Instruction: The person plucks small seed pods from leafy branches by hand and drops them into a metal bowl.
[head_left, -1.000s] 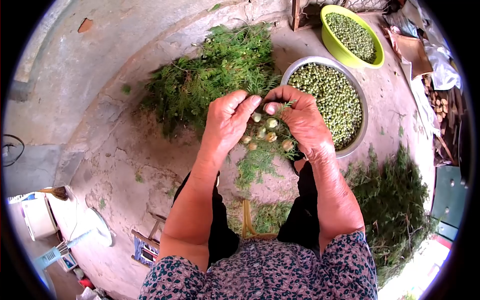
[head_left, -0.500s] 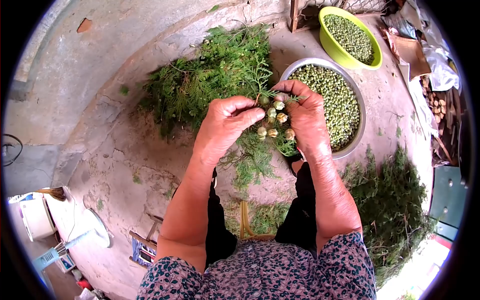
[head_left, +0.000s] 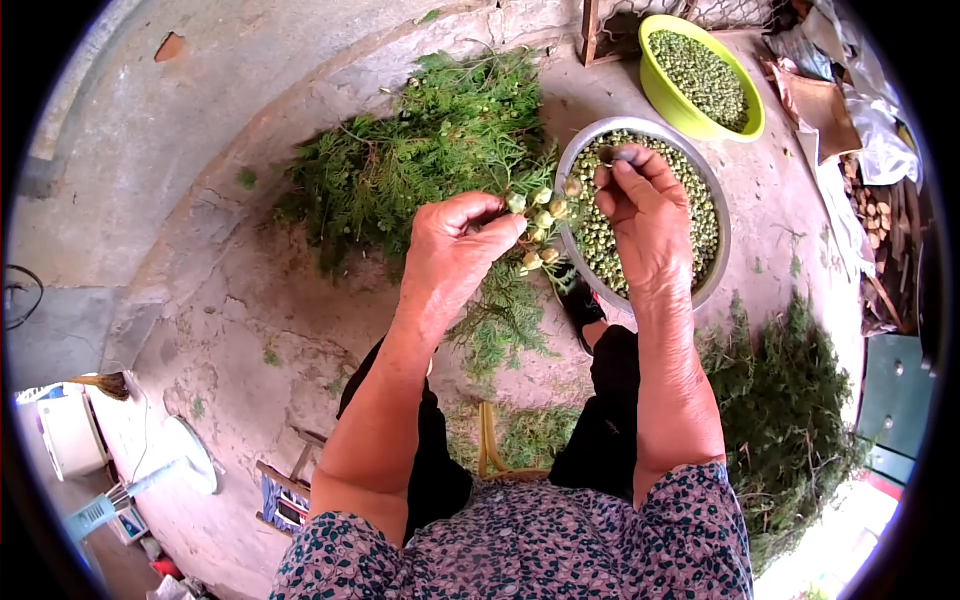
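Observation:
My left hand (head_left: 455, 245) pinches a green conifer sprig (head_left: 543, 219) between thumb and fingers. Several pale green and brownish cones cluster on it, pointing toward the right. Over a grey metal basin (head_left: 722, 225) hangs my right hand (head_left: 652, 215), its fingers curled and the thumb against the index finger. Something dark shows at those fingertips; I cannot make out what they hold. Many small green cones (head_left: 600, 245) fill the basin below. Just beyond my left hand lies a heap of leafy conifer branches (head_left: 420, 160).
A yellow-green tub (head_left: 655, 95) of similar cones stands behind the basin. Darker cut branches (head_left: 785, 410) lie at the right, near stacked firewood (head_left: 880, 215). At the lower left are a fan (head_left: 190, 455) and a small stool (head_left: 285, 495). My shoe (head_left: 577, 305) is beside the basin.
My right hand has moved away from the sprig, right and slightly up, to over the basin. My left hand keeps hold of the sprig in nearly the same place.

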